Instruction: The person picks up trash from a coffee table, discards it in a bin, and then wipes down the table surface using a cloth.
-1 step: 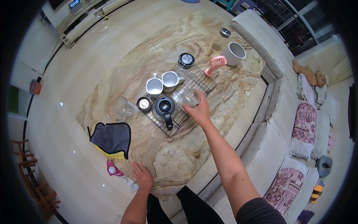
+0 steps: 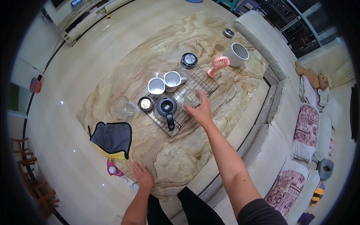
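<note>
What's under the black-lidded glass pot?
The black wire rack shows around the pot, with marble tabletop visible through its gaps. The pot's base and the rack directly beneath are covered, so I can't tell what else is there.

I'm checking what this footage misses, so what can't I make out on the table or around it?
Head view: the clear glass, partly hidden by the right hand; whether it touches the wire rack is unclear.
Head view: inside the glass pot, mostly hidden by its black lid.
Head view: the blue object, cut off by the top edge.
</note>
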Demonstrator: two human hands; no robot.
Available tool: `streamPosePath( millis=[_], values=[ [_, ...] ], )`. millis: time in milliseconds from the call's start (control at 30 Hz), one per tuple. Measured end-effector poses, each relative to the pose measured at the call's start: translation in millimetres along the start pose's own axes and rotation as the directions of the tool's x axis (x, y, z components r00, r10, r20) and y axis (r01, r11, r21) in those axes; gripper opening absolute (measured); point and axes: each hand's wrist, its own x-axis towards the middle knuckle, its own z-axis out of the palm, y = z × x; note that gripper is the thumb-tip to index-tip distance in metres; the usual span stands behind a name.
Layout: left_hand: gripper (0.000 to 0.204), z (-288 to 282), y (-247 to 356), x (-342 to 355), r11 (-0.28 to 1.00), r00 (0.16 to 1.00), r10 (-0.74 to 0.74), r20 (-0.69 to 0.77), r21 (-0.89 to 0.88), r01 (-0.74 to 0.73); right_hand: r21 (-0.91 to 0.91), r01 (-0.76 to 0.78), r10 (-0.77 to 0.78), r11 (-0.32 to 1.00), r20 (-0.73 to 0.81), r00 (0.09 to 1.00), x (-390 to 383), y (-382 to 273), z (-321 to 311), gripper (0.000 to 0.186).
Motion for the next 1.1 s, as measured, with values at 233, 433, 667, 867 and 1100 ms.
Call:
streamPosePath(
  millis=[233,433,667,867,1100],
  values=[
    [0.123,0,-6,3,0.998,1.0,0.013,0.011,-0.056,-0.012,0.134,-0.046,0.041,0.99,0.045,0.998,10,9,12,0.074],
    [0.123,2,-13,1,0.989,0.997,0.059,-0.041,-0.133,-0.064,0.231,-0.112,0.097,0.966,0.074,0.993,6,7,15,0.08],
    [0.113,-8,-12,-4,0.968,0.988,0.126,-0.092,-0.208,-0.142,0.317,-0.131,0.211,0.94,-0.234,0.949,-47,20,-7,0.043],
    [0.083,-9,-32,-18,0.933,0.969,0.2,-0.149,-0.272,-0.234,0.5,-0.318,0.275,0.805,0.162,0.948,-139,-31,43,0.011],
    [0.067,-11,-45,-43,0.905,0.988,0.156,-0.01,-0.4,-0.147,0.483,-0.588,0.25,0.649,0.594,0.765,-133,-77,191,0.04]
  ],
)
